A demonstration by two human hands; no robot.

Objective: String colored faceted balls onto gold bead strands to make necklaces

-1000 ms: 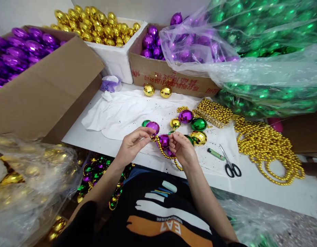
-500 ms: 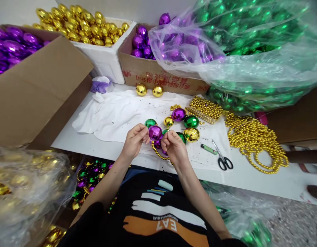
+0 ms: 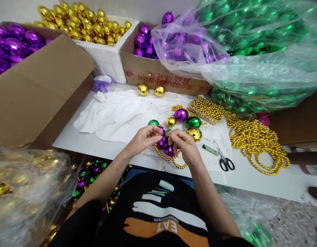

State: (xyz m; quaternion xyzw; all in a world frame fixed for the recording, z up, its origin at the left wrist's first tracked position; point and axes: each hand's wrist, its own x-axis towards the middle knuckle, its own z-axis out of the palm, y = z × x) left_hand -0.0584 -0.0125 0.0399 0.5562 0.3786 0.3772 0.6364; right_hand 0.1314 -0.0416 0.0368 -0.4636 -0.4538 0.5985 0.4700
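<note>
Left of the scissors (image 3: 222,156), purple balls (image 3: 170,150) sit between the left hand (image 3: 145,140) and the right hand (image 3: 185,144), which is nearer the scissors. Gold beads (image 3: 166,158) bend toward the scissors. Both hands' fingertips are pinched; I can't see on what.

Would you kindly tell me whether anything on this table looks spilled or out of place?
Small dark specks lie scattered over the white cloth, which is rumpled toward its left end; they resemble spilled debris, though what they are isn't clear.
</note>
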